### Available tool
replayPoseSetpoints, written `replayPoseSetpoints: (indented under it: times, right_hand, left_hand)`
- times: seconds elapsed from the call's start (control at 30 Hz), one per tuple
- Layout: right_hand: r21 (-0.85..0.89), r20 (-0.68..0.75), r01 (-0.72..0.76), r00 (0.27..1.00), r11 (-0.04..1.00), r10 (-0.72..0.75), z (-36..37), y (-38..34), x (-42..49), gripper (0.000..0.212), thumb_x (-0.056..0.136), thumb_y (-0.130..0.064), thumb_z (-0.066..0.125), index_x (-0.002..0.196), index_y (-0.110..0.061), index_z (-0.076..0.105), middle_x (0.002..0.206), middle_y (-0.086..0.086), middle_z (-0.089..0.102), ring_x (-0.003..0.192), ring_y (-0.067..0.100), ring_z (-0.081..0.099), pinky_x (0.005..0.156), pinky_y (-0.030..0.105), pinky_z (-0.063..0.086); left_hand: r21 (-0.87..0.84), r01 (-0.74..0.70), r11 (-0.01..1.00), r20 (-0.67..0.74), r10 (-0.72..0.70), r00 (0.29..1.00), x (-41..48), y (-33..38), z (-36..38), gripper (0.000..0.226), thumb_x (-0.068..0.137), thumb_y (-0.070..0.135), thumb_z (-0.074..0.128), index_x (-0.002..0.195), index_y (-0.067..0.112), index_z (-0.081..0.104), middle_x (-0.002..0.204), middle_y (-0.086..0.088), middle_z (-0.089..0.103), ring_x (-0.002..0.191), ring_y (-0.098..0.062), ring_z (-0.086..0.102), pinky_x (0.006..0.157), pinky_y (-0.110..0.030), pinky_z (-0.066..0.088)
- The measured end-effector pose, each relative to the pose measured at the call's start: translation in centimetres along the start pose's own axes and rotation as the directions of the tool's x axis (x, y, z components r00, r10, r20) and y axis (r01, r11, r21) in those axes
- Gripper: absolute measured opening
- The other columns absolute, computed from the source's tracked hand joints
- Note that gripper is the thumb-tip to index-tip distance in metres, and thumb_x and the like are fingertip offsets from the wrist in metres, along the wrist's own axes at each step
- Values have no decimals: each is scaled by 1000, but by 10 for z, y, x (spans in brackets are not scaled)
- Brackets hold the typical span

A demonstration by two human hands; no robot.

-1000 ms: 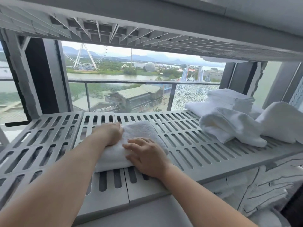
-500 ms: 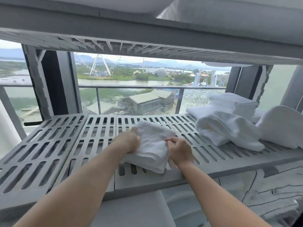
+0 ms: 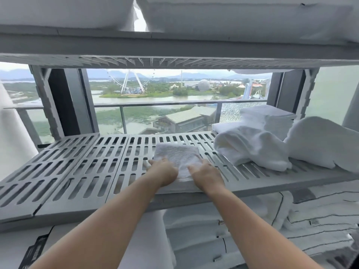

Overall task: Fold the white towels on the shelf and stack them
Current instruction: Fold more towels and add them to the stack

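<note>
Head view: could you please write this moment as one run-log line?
left hand: flat on towel | right hand: flat on towel | towel: folded, on shelf | pile: loose, at right

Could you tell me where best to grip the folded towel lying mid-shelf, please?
Probably its left and right edges, reaching from the near side: the folded towel lies flat and square on the shelf, with bare slats on either side.

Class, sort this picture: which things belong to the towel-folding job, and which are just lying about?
Job: folded towel under the left hand and right hand; loose towels; folded stack; slatted shelf.
Lying about: white bedding on the shelf above; packed linen below.
</note>
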State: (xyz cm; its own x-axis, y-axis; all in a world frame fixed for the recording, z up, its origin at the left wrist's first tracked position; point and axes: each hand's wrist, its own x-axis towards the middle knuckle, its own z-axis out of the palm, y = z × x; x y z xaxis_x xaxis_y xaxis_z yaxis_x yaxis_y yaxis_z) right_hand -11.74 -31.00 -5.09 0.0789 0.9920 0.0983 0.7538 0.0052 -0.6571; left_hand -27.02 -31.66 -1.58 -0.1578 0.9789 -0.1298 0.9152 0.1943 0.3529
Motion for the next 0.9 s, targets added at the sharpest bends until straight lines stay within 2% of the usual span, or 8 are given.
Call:
replayPoseSetpoints:
  times: [0.03,0.1,0.2,0.4,0.63,0.9]
  right_hand:
    - [31,28,11,1000,999,-12,1,1,-1,68,95,-46,48,154,-19,28,142,18,52,130,35,48,107,44,39]
    - [100,48,22,998,995,-27,2,2,-3,71,95,-39,51,156,-19,22,143,19,51,131,34,48,108,40,38]
    - [173,-1,51,999,984,-52,2,5,-6,67,93,-30,56,152,-13,29,144,16,51,131,32,48,106,38,39]
    - [188,-117,121,988,975,-100,2,5,-6,61,90,-19,60,147,-12,39,141,9,56,130,26,51,105,31,37]
    - [123,-183,148,975,981,-124,1,-5,5,60,87,-10,58,145,-13,43,135,8,60,126,24,54,104,29,39]
    - [90,-257,169,956,982,-141,3,-24,24,60,85,-1,54,144,-13,46,133,9,62,124,26,55,102,28,39]
  left_hand:
    - [0,-34,999,10,34,999,-3,-1,2,66,102,37,35,162,21,12,165,-26,8,151,-48,12,122,-59,13]
    - [-54,-81,995,-17,80,997,-8,-4,5,68,99,42,43,160,26,19,162,-26,20,148,-42,25,120,-54,25]
    - [-90,-116,989,-67,110,992,-10,-7,6,70,94,46,56,157,25,32,155,-19,39,141,-33,39,115,-43,35]
    - [-98,-174,980,-133,161,978,-2,-7,1,75,79,56,71,144,26,51,144,-10,50,129,-26,52,106,-36,43]
    - [-97,-179,979,-135,165,977,23,0,-4,74,78,51,73,143,23,53,144,-11,46,129,-29,49,107,-39,42]
    - [-134,-248,959,-174,224,959,47,2,-10,61,77,31,69,136,19,57,138,-14,46,121,-31,52,102,-42,47]
